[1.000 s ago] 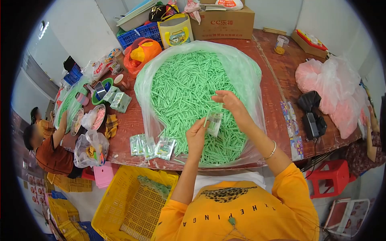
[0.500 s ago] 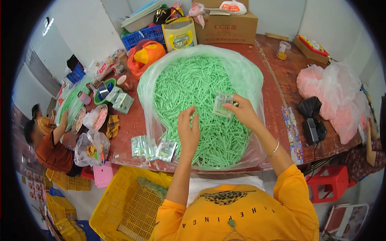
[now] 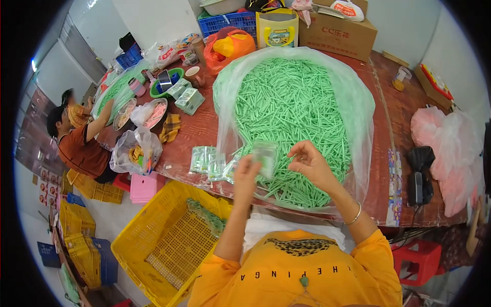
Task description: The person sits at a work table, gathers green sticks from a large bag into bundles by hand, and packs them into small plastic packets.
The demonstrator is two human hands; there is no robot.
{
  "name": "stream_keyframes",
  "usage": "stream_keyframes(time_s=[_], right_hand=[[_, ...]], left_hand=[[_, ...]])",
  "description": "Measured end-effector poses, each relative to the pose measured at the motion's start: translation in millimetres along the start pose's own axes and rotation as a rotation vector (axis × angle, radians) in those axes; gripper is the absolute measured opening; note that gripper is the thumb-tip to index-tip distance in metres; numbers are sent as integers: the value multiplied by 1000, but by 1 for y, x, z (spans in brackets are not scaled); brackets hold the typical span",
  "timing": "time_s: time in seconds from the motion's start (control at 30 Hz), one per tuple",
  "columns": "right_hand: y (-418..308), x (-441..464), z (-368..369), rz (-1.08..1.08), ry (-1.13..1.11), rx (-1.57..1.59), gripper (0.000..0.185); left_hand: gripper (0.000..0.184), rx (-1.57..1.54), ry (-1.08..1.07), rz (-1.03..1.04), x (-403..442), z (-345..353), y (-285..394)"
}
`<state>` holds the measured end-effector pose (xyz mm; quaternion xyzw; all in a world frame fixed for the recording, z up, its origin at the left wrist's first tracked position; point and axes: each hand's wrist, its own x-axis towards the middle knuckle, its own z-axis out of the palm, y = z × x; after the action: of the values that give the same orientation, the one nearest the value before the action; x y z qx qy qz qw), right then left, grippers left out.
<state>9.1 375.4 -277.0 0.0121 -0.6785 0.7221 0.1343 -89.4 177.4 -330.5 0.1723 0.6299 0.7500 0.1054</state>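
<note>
My left hand (image 3: pixel 246 179) grips a small clear packet (image 3: pixel 266 158) with green print, slightly smeared by motion. Just to its right, my right hand (image 3: pixel 313 166) has its thumb and fingers curled but apart, with nothing visible between them. Both hands are above the near part of a large clear plastic bag (image 3: pixel 360 117), which lies open on the table. Loose light-green sticks (image 3: pixel 291 97) fill it. Left of the bag, by the table's front edge, several similar flat packets (image 3: pixel 203 159) lie overlapping.
A yellow crate (image 3: pixel 169 230) with a green bundle (image 3: pixel 207 215) inside stands below the table at left. Stacked green-white boxes (image 3: pixel 190 101) and a plastic bag (image 3: pixel 135 151) sit further left, near a seated person (image 3: pixel 82 143). Pink-filled bags (image 3: pixel 442 148) and a black device (image 3: pixel 419 184) are right.
The packet has passed from my right hand to my left, and my right fingers have come away from it. The camera view has turned left, shifting the table rightward.
</note>
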Motion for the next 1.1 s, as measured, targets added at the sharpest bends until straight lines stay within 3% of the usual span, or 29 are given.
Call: stream_keyframes(time_s=[0.07, 0.13, 0.2, 0.23, 0.33, 0.4, 0.43, 0.5, 0.57, 0.63, 0.7, 0.77, 0.87, 0.9, 1.03, 1.1], right_hand=[[5, -2, -9, 33, 54, -58, 28], [13, -7, -19, 90, 58, -104, 18], [21, -10, -19, 67, 79, -189, 14], [20, -13, -19, 34, 63, -288, 13], [13, -19, -26, -73, 94, -512, 11], [3, -26, -36, -83, 157, -668, 15], [1, -25, -45, -80, 193, -687, 15], [2, -14, -65, -322, 272, -1121, 17], [-1, 2, -74, -260, 262, -1169, 23], [7, 23, -86, -392, 247, -1289, 26], [8, 48, -96, -391, 276, -1305, 27], [12, 76, -101, -3, 246, -1469, 25], [32, 115, -102, 134, 212, -1538, 33], [49, 127, -102, 152, 178, -1504, 42], [50, 123, -87, 99, 72, -1578, 47], [27, 104, -81, 109, 113, -1401, 53]], left_hand=[[18, 19, 251, 11, 8, -60, -15], [24, 228, 390, 131, 13, -113, -23], [34, 1345, 429, 358, 17, -143, -27], [43, 1422, 434, 338, 17, -144, -34], [47, 1472, 489, 405, 22, -139, -37], [48, 1284, 485, 458, 20, -115, -31], [48, 1140, 435, 494, 14, -91, -23], [47, 941, 189, 496, 1, -38, -18], [46, 995, -47, 641, -9, 5, -30], [45, 940, -122, 696, -12, 37, -34], [42, 903, -114, 702, -9, 49, -51], [40, 960, -104, 717, -6, 49, -65], [38, 986, -100, 736, -5, 43, -72], [38, 990, -102, 743, -4, 41, -72], [37, 936, -95, 732, -7, 33, -73], [36, 924, -91, 730, -10, 33, -71]])
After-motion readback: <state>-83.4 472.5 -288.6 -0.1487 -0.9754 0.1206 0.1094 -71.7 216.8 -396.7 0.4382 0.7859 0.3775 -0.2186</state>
